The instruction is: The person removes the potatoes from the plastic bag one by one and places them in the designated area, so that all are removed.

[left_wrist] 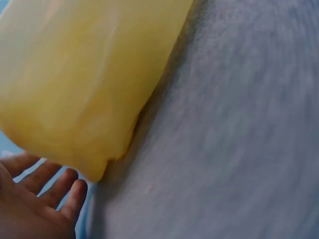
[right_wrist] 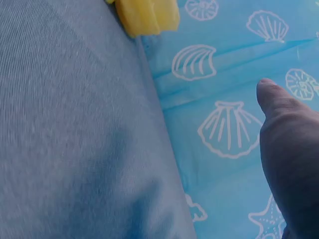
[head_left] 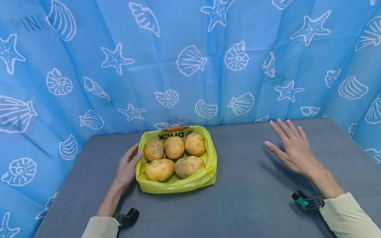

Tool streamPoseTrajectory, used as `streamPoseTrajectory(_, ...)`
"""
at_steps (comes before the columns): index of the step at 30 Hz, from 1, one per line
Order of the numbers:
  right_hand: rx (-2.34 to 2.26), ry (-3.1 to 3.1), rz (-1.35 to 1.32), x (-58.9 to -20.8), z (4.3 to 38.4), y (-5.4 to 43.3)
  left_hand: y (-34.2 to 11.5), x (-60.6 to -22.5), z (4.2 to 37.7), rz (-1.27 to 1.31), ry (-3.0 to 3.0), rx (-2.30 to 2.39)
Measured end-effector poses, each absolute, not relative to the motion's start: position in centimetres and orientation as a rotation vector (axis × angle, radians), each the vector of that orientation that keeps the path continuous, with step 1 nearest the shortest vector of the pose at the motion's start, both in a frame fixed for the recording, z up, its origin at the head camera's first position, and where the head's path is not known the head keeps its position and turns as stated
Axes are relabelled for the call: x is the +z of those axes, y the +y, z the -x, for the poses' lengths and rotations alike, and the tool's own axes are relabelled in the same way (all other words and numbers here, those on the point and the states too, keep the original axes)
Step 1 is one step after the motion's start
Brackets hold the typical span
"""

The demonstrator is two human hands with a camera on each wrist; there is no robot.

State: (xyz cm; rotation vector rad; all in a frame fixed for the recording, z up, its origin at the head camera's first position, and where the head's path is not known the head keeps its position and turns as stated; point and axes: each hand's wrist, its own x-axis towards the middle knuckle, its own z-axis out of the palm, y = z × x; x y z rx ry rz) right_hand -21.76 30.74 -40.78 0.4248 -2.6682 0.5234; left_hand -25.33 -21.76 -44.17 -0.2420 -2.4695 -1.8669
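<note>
Several potatoes (head_left: 174, 148) lie in two rows inside a yellow-green plastic bag (head_left: 177, 185), whose mouth is spread wide and box-shaped. Dark mirrored lettering shows on the bag's far wall. At its left side is my left hand (head_left: 129, 168), with the thumb by the rim. In the left wrist view the left fingers (left_wrist: 64, 186) look parted and loosely bent beside the yellow bag (left_wrist: 84, 79); whether they touch it I cannot tell. Well to the right, my right hand (head_left: 292, 152) hovers over the table with its fingers spread, holding nothing. Its thumb (right_wrist: 279, 102) shows in the right wrist view.
A grey cloth-covered table (head_left: 244, 207) lies beneath the bag and hands. Blue curtains (head_left: 172, 30) printed with white shells and starfish rise behind the table and on both sides. Each wrist wears a dark band (head_left: 309, 201).
</note>
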Motion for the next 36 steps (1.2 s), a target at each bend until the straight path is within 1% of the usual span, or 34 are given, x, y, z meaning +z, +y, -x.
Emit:
streamPoseTrajectory(7,0.637,-2.660,-0.498,-40.4,21.5,29.4,-21.8,-44.8,25.3,0.231,-2.368,-2.062)
streamPoseTrajectory(12,0.754,-2.661,-0.545,-40.3,21.3,28.0,-21.8,-45.1,25.4,0.204,-2.386,-2.071)
streamPoseTrajectory(20,0.923,-2.630,-0.577,-39.9,20.5,25.5,-21.6,-45.2,25.4,0.229,-2.360,-2.117)
streamPoseTrajectory(26,1.035,-2.550,-0.621,-39.2,20.3,22.4,-21.5,-45.1,25.4,0.253,-2.359,-2.117)
streamPoseTrajectory(36,1.288,-2.433,-0.812,-38.5,21.4,15.8,-21.6,-45.1,25.3,0.262,-2.370,-2.107)
